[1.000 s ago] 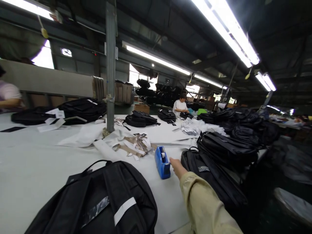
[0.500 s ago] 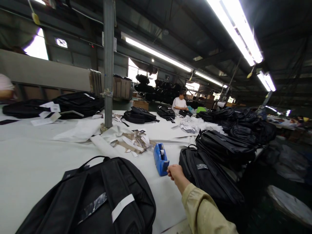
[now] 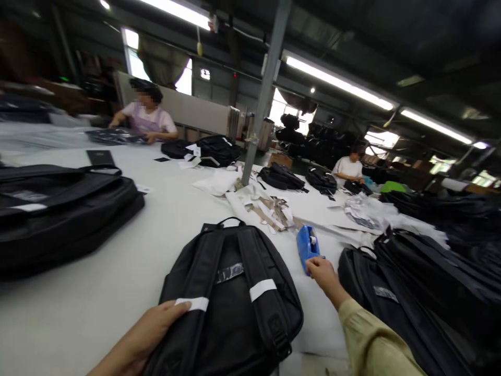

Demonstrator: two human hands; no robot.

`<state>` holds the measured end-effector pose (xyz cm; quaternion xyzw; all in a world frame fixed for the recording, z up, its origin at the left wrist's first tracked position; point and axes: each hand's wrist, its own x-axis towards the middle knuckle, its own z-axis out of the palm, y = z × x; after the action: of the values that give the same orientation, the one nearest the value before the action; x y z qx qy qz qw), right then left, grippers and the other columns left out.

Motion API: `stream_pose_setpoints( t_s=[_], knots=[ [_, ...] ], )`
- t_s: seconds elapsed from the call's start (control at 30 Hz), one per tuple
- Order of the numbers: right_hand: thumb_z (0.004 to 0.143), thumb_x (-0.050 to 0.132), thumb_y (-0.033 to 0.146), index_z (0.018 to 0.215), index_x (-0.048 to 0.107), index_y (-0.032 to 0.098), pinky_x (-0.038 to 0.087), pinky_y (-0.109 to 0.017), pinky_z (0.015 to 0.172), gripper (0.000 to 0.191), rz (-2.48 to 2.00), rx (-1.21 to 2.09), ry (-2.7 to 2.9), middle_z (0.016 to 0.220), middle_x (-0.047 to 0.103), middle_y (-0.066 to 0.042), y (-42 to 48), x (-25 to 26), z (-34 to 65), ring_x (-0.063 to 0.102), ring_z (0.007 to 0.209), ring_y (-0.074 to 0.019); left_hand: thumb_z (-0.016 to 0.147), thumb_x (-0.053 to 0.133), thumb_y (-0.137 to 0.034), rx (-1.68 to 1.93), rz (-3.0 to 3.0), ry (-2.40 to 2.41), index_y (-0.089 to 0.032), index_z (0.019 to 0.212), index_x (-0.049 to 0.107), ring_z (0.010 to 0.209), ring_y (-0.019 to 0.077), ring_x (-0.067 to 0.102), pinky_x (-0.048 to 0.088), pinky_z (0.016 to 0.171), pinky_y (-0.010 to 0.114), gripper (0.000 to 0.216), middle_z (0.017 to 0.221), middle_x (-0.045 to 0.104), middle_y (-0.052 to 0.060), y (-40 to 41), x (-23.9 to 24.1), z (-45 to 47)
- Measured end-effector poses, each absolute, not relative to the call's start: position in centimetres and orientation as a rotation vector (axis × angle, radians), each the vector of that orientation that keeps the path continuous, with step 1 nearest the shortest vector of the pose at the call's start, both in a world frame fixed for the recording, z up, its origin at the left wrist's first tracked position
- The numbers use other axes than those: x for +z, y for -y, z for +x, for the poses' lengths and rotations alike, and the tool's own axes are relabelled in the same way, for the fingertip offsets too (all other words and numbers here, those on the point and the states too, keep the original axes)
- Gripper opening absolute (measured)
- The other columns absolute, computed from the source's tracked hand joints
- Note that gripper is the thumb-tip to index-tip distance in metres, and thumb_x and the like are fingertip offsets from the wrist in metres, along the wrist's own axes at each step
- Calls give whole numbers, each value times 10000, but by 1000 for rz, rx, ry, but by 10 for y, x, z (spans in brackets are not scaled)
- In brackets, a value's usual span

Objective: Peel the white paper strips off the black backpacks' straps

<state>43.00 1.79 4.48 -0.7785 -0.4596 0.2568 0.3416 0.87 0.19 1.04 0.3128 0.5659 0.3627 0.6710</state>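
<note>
Two hands at work on white table (image 3: 97,292): left hand (image 3: 146,334) laid flat, fingers open, on lower left edge of black backpack (image 3: 230,292); right hand (image 3: 323,271) loosely closed at near end of blue tape dispenser (image 3: 307,245), grip on it not clear. Bare tabletop left of backpack; stacked bags (image 3: 415,292) crowding right side, another bag (image 3: 58,209) far left. White strips on straps, no legible writing. Backpack flat, straps up, handle pointing away, long axis running from near edge toward pole (image 3: 262,104).

One blue tape dispenser (image 3: 307,247) — two co-workers (image 3: 146,116) (image 3: 348,168) — two hands (image 3: 148,334) (image 3: 323,272)
</note>
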Motion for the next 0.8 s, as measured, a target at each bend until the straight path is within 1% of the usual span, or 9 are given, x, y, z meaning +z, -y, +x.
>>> stream_pose_setpoints(
  t_s=[0.07,0.1,0.2,0.27,0.33,0.4,0.5,0.63,0.8],
  knots=[
    [819,582,268,689,671,160,427,-237,553,191,-1849,818,1385,630,654,-13,-17,61,378,542,531,-120,667,790,-329,777,658,-1239,-128,796,719,687,293,706,583,645,377,249,730,758,107,-2,10,7],
    [811,588,296,715,687,155,411,-225,528,197,-1710,955,1514,625,657,-9,-16,69,349,527,512,-109,646,789,-332,770,651,-1226,-131,800,723,691,284,708,577,647,354,261,732,763,105,-1,10,8],
    [767,605,275,663,697,155,309,-201,440,184,-1485,1313,1821,552,617,17,-14,89,263,446,450,-78,605,785,-363,797,702,-1239,-128,798,723,651,242,689,545,600,298,310,704,762,88,1,14,12],
    [744,624,251,622,693,159,294,-203,430,168,-1537,1379,1909,518,588,31,-17,94,221,430,438,-75,590,782,-383,819,750,-1241,-122,775,721,634,226,675,521,572,277,325,684,754,81,3,16,14],
    [725,644,228,573,679,162,312,-206,445,169,-1648,1336,1954,484,558,38,-23,90,196,442,452,-81,587,776,-393,837,778,-1233,-122,758,722,638,224,672,510,567,270,325,684,752,80,5,15,14],
    [710,659,213,536,662,164,332,-206,463,181,-1733,1297,1968,468,544,39,-30,82,186,461,473,-88,600,764,-396,843,779,-1223,-126,755,723,659,234,678,514,583,277,314,700,757,84,6,13,14],
    [692,673,203,525,648,167,337,-209,454,173,-1794,1367,1917,471,554,35,-37,70,186,473,470,-94,631,739,-386,851,790,-1217,-127,766,726,667,232,675,511,586,276,292,715,760,87,6,8,14],
    [694,683,202,507,601,172,301,-211,407,206,-1837,1486,1763,445,536,36,-35,65,188,425,409,-86,636,737,-365,864,811,-1219,-120,781,733,670,225,667,497,580,262,285,710,756,81,4,4,14],
    [704,688,194,500,571,172,273,-204,378,236,-1821,1558,1676,422,524,40,-32,70,189,397,375,-77,642,737,-401,869,853,-1240,-123,760,731,655,225,655,487,568,265,301,695,743,74,4,4,14]
  ],
)
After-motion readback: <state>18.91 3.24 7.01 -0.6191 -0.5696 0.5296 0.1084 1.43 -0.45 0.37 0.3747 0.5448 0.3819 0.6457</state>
